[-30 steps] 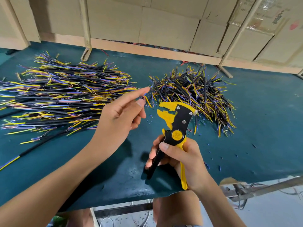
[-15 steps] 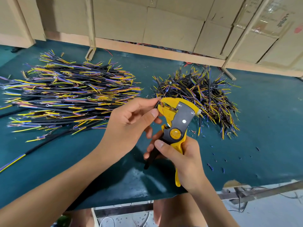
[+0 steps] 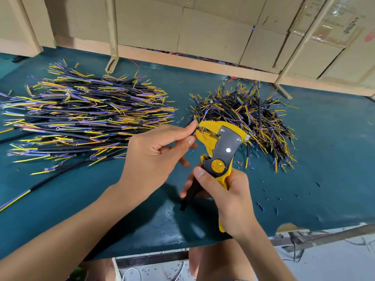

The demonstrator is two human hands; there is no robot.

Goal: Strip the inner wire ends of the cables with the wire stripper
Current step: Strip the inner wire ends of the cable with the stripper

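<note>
Black cable (image 3: 194, 132) pinched in left fingers (image 3: 189, 139) at wire stripper (image 3: 218, 151)

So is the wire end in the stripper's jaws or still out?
In. The left hand pinches the cable against the wire stripper head, thin strands entering its yellow mouth.

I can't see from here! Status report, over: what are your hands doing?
Left hand pinching a cable end at the stripper's yellow head. Right hand shut on the wire stripper handles. Cable piles behind on the table, nothing blocking.

Yellow-and-grey wire stripper (image 3: 221, 147) stands upright, head among wire ends, between two cable heaps (image 3: 85, 120).
</note>
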